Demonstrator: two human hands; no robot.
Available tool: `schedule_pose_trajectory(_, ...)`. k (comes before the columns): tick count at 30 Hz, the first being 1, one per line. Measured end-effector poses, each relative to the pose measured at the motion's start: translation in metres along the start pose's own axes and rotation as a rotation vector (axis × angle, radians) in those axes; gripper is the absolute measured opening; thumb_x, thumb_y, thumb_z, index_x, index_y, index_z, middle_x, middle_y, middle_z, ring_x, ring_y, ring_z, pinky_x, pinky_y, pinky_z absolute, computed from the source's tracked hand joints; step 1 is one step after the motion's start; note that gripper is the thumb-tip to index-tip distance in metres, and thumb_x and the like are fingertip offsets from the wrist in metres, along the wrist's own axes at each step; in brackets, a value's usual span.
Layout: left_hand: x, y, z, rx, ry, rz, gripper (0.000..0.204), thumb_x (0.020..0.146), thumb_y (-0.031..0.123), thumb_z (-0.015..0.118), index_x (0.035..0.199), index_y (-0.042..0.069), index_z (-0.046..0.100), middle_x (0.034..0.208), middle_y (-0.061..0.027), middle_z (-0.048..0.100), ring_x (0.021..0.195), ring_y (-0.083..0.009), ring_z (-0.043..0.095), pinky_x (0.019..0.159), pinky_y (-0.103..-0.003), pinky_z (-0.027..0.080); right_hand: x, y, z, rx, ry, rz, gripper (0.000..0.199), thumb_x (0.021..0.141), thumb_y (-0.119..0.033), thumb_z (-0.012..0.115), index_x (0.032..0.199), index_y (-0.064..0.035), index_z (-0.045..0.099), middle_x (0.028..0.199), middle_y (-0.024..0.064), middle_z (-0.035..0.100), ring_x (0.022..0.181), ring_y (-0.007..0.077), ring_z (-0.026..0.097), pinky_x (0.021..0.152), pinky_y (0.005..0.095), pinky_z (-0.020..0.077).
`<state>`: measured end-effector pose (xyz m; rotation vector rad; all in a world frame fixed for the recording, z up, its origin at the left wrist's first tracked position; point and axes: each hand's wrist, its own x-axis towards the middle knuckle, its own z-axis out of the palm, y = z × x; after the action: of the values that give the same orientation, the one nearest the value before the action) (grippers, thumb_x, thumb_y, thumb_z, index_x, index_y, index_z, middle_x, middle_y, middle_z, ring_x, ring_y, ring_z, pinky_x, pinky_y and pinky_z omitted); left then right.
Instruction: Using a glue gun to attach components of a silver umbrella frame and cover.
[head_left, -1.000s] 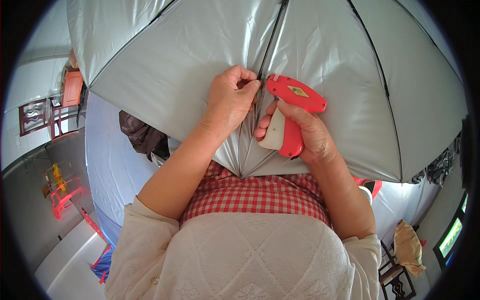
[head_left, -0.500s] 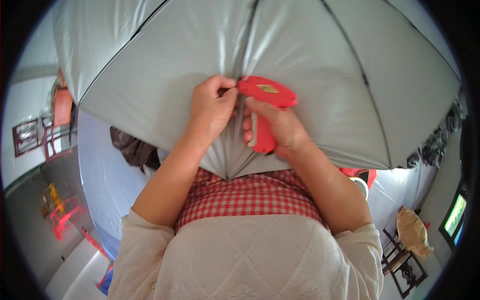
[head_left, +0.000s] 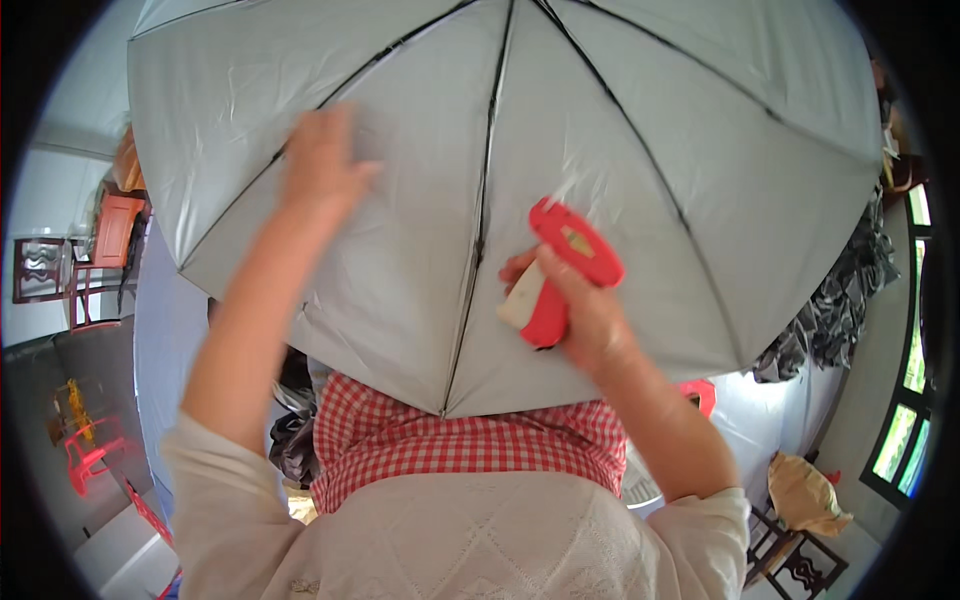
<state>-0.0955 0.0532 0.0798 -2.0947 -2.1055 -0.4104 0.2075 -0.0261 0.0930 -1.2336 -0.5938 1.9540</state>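
The right hand is clamped around a red tagging gun, its fingers wrapped about the grip and its pale lower part, with the gun's red head tilted up and to the left, lying against the silver-grey canopy of an open umbrella. The gun sits just right of the dark rib that runs down the middle of the umbrella to its near edge. The left hand holds nothing: it lies flat and blurred on the umbrella fabric, fingers loosely spread, up and to the left of the central rib and well apart from the gun. The umbrella fills the upper part of the view, its underside panels split by thin black ribs. Below its near edge shows a red-and-white checked cloth over the person's front, and under that a white knitted top. Beyond the umbrella's right edge hangs a heap of dark fabric; beyond its left edge stands an orange wooden cabinet.
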Motion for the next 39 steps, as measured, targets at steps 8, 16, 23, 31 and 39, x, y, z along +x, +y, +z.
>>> schedule_pose_trajectory(8, 0.015, 0.113, 0.033, -0.655, -0.080, -0.063, 0.054, 0.079, 0.004, 0.067, 0.129, 0.003, 0.046, 0.105, -0.0198, 0.057, 0.084, -0.0366, 0.060, 0.073, -0.041, 0.051, 0.076, -0.020, 0.018, 0.009, -0.052, -0.084, 0.026, 0.092, -0.026, 0.061, 0.097, 0.0000, 0.060, 0.085, 0.0134, 0.065, 0.079, 0.0248, 0.066, 0.070, 0.0374, 0.0542)
schedule_pose_trajectory(16, 0.015, 0.117, 0.032, -0.883, -0.184, -0.141, 0.046, 0.081, -0.005, 0.060, 0.125, 0.002, 0.049, 0.084, -0.0165, 0.061, 0.073, -0.0298, 0.061, 0.068, -0.039, 0.050, 0.118, -0.057, 0.020, -0.063, -0.092, -0.080, 0.027, 0.087, -0.023, 0.066, 0.098, 0.0007, 0.061, 0.086, 0.0143, 0.067, 0.078, 0.0271, 0.068, 0.070, 0.0387, 0.0565)
schedule_pose_trajectory(23, 0.013, 0.114, 0.034, -0.895, -0.195, -0.151, 0.046, 0.081, -0.004, 0.061, 0.125, 0.002, 0.049, 0.083, -0.0156, 0.060, 0.072, -0.0295, 0.060, 0.066, -0.039, 0.049, 0.115, -0.056, 0.017, -0.074, -0.109, -0.053, 0.027, 0.086, -0.023, 0.067, 0.098, 0.0010, 0.061, 0.087, 0.0154, 0.067, 0.079, 0.0292, 0.069, 0.071, 0.0400, 0.0572)
schedule_pose_trajectory(31, 0.012, 0.116, 0.034, -0.915, -0.189, -0.164, 0.046, 0.082, -0.004, 0.062, 0.125, 0.003, 0.049, 0.080, -0.0139, 0.059, 0.070, -0.0278, 0.058, 0.065, -0.038, 0.048, 0.117, -0.067, 0.007, -0.110, -0.217, -0.022, 0.028, 0.085, -0.024, 0.067, 0.096, 0.0014, 0.062, 0.085, 0.0158, 0.067, 0.076, 0.0297, 0.069, 0.069, 0.0402, 0.0581)
schedule_pose_trajectory(39, 0.011, 0.115, 0.039, -0.989, -0.201, -0.175, 0.047, 0.081, -0.004, 0.063, 0.126, 0.004, 0.050, 0.078, -0.0130, 0.059, 0.069, -0.0271, 0.058, 0.065, -0.038, 0.049, 0.123, -0.085, 0.004, -0.112, -0.254, 0.113, 0.028, 0.086, -0.025, 0.067, 0.093, 0.0016, 0.063, 0.082, 0.0155, 0.067, 0.071, 0.0286, 0.069, 0.066, 0.0406, 0.0588)
